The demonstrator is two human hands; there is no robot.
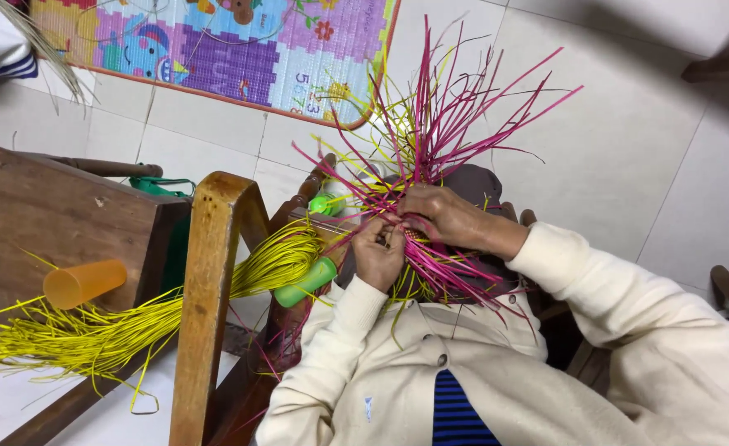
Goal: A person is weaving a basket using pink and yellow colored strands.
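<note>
Left hand (378, 252): curled in front of the person's chest, fingers (387, 239) drawn together and pinched on the strands at the core of the woven piece.
Right hand (443, 216): lies over the top of the same core, just beside the left hand and touching it; fingers (414, 221) bent down and pressed shut onto the pink strips.
Woven piece (418, 235): a small tight knot of plaited strips held between both hands over the lap, mostly hidden by the fingers; how far the weave reaches cannot be told.
Pink strips (455, 124): long thin strands fanning up and outward from the fingers, with more trailing down below the right wrist.
Yellow strips (385, 116): a few mixed among the pink, rising from the same core.
Yellow bundle (133, 326): a thick sheaf running from just left of the left hand, past a wooden chair back (207, 289), down to the lower left.
Green handle (305, 283): lies against the bundle, just beside the left wrist.
Orange cup (83, 282): on its side on the wooden bench (50, 215) at the left, well apart from the hands.
Play mat (216, 45): colourful, on the tiled floor (629, 149) beyond.
</note>
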